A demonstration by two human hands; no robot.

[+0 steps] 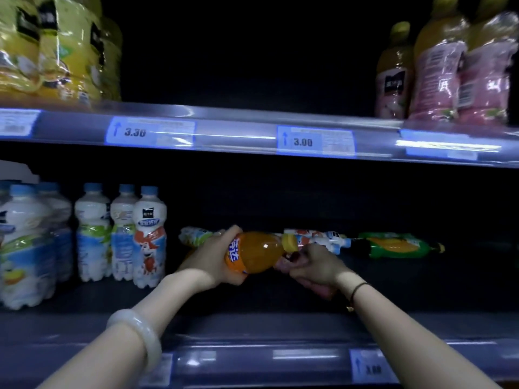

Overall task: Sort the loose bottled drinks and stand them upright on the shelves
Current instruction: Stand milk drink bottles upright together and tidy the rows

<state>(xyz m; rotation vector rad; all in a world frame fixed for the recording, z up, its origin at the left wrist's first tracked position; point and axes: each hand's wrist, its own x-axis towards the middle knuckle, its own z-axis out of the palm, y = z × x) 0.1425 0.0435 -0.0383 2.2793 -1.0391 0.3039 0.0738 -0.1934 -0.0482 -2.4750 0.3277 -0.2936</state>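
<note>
**Hands and bottles at the lower shelf.** The left hand (217,258) is wrapped around the base half of an orange soda bottle (258,252), with the fingers curled over and under it. The bottle is held on its side above the middle of the lower shelf (252,307), its yellow cap (290,242) pointing right. It is made of smooth, clear plastic, rounded at the shoulder, filled with orange liquid and banded by an orange-and-blue label.

The right hand (316,266) is placed just beside the cap. Its fingers are curled round a pinkish object (282,266) that is mostly hidden, so its kind cannot be told. A pale, glossy bangle (140,338) is worn on the left wrist and a thin dark cord (356,289) on the right.

Behind the hands, toward the back of the shelf, three bottles are seen lying on their sides:
- a white bottle with a green-and-blue wrap (196,237);
- a white bottle with a blue cap (325,238);
- a green bottle with a yellow panel (398,245), farthest right.

At the left end of the shelf, ribbed white milk-drink bottles (148,234) with pale blue caps are stood upright in a group.

On the upper shelf (238,127), film-wrapped yellow bottles (56,49) are stacked at the left end, and yellow-capped bottles with pink labels (438,77) are stood at the right end. Along its front edge, price tags reading 3.30 (150,131) and 3.00 (314,141) are set behind a shiny clear strip.
</note>
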